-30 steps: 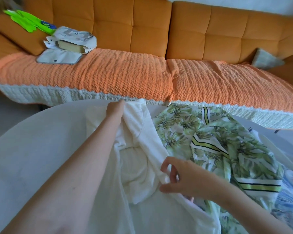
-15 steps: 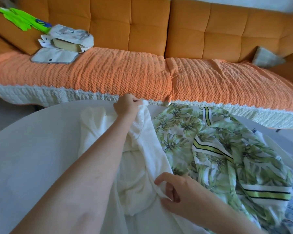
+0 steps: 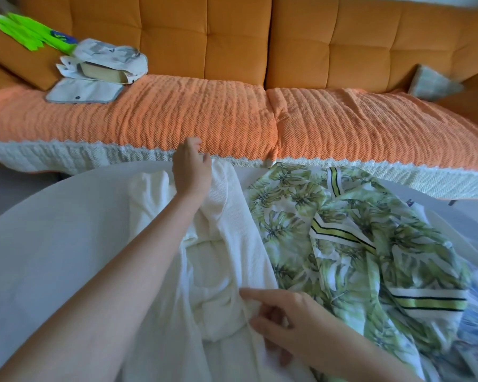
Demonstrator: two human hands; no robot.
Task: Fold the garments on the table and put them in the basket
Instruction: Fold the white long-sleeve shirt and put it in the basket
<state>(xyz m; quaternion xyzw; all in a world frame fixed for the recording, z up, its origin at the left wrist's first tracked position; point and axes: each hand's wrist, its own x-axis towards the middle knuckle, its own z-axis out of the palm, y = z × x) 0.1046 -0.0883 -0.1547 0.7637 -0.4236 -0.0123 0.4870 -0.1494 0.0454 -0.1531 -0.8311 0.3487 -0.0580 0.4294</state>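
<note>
Two hands on the white garment (image 3: 233, 244): left hand (image 3: 191, 173) grips its far edge, fingers curled; right hand (image 3: 293, 323) pinches a fold on its near right side. Garment lies crumpled on the white table (image 3: 53, 244), touching a leaf-print garment (image 3: 348, 252) to its right. Orange sofa (image 3: 232, 51) beyond.

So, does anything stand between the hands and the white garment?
Nothing visible does. The left hand is at the far edge of the white garment, the right hand pinches its near fold. The leaf-print garment lies beside, on the right. No basket shows.
</note>
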